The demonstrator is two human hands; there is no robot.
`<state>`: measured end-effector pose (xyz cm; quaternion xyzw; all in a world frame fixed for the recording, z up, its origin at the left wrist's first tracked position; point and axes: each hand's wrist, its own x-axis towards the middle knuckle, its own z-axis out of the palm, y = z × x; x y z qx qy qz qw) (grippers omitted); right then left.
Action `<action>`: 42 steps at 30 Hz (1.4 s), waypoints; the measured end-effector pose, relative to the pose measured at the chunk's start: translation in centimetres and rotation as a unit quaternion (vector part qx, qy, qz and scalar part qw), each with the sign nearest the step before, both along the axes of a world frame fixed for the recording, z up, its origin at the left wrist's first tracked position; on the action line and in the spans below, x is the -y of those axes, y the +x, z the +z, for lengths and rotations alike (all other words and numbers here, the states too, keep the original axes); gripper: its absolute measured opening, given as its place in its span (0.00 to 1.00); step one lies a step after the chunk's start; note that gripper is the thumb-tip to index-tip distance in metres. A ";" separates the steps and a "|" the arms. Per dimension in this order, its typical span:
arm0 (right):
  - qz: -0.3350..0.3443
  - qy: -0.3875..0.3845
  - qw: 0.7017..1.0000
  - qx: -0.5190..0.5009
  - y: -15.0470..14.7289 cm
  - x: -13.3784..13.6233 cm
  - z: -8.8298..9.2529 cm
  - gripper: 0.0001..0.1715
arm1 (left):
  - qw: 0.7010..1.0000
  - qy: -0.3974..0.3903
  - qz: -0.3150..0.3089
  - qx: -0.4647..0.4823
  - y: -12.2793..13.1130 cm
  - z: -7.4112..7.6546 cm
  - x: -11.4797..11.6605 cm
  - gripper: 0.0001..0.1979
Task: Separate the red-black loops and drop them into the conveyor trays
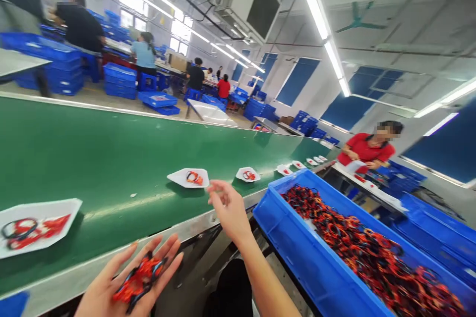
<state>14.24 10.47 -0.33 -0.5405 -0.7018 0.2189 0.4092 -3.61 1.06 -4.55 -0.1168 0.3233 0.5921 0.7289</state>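
Note:
My left hand (pixel 139 277) is palm up at the lower left, fingers loosely cupped under a small bunch of red and black hair ties (pixel 143 277). Over the near edge of the green conveyor belt (pixel 122 151) is my right hand (pixel 228 205), its fingers curled in toward the thumb. Its fingertips come up to the right end of a white tray (pixel 178 178) with red and black ties in it. Whether they touch that tray, or pinch something small, I cannot make out. Another white tray (pixel 48 242) with ties lies nearer, at the left.
To the right stands a blue crate (pixel 290 247) heaped with red and black ties. More white trays (pixel 243 181) line the belt farther off. A co-worker in red (pixel 366 151) works at the right. Behind the belt are stacked blue crates (pixel 121 79) and several seated people.

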 end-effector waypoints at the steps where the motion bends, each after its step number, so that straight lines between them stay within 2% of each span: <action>1: 0.090 -0.018 0.996 -0.023 -0.7 2.2 0.2 0.16 | 1.000 0.012 -0.010 -0.006 0.2 0.5 0.2 0.25; 3: 0.203 -0.046 0.977 -0.041 -1.9 5.8 0.4 0.19 | 0.999 0.016 -0.010 -0.046 0.4 1.1 0.5 0.22; 4: 0.236 -0.057 0.969 -0.043 -2.4 7.2 0.3 0.22 | 0.997 0.022 -0.014 -0.069 0.3 1.2 0.7 0.21; 6: 0.253 -0.066 0.965 -0.037 -3.1 8.8 0.0 0.27 | 0.994 0.028 -0.017 -0.100 0.3 1.0 0.9 0.20; 9: 0.230 -0.057 0.970 -0.057 -3.6 9.1 -1.2 0.24 | 0.997 0.032 -0.019 -0.067 0.4 0.6 1.0 0.20; 12: 0.170 -0.099 0.970 -0.145 -3.2 8.2 -2.3 0.12 | 0.999 0.038 -0.020 -0.029 0.8 0.6 0.9 0.22; 15: 0.129 -0.187 0.942 -0.246 -2.5 7.6 -3.0 0.10 | 0.999 0.036 -0.029 -0.023 1.2 0.8 1.0 0.22; 17: 0.116 -0.215 0.930 -0.275 -2.2 7.7 -3.2 0.11 | 0.998 0.034 -0.034 -0.032 1.3 0.8 1.1 0.21; 19: 0.105 -0.209 0.937 -0.258 -2.3 8.2 -3.4 0.09 | 0.998 0.033 -0.028 -0.054 1.4 0.7 1.1 0.19; 21: 0.109 -0.168 0.960 -0.196 -2.5 8.8 -3.5 0.10 | 0.996 0.037 -0.037 -0.075 1.3 0.7 1.2 0.17; 23: 0.127 -0.109 0.978 -0.123 -2.8 9.4 -3.7 0.14 | 0.993 0.045 -0.068 -0.087 1.2 1.0 1.2 0.17; 26: 0.145 -0.058 0.986 -0.062 -3.2 9.9 -3.9 0.16 | 0.988 0.057 -0.103 -0.097 1.1 1.5 1.4 0.18; 29: 0.142 -0.061 0.987 -0.054 -3.3 10.0 -4.0 0.18 | 0.988 0.056 -0.108 -0.092 1.2 1.7 1.5 0.18; 33: 0.142 -0.046 0.988 -0.042 -3.3 10.2 -4.3 0.21 | 0.990 0.048 -0.104 -0.079 1.5 1.0 1.4 0.19; 35: 0.121 -0.073 0.985 -0.099 -3.1 10.2 -4.4 0.18 | 0.992 0.044 -0.092 -0.072 1.7 0.7 1.3 0.20; 37: 0.085 -0.146 0.960 -0.222 -2.7 9.9 -4.4 0.13 | 0.995 0.036 -0.069 -0.062 1.8 0.5 1.3 0.20; 40: 0.048 -0.246 0.872 -0.421 -2.1 9.3 -4.5 0.14 | 0.997 0.033 -0.060 -0.033 2.0 0.4 1.2 0.22; 42: 0.041 -0.281 0.813 -0.509 -1.8 8.9 -4.6 0.16 | 0.996 0.038 -0.073 -0.017 2.1 0.4 1.1 0.24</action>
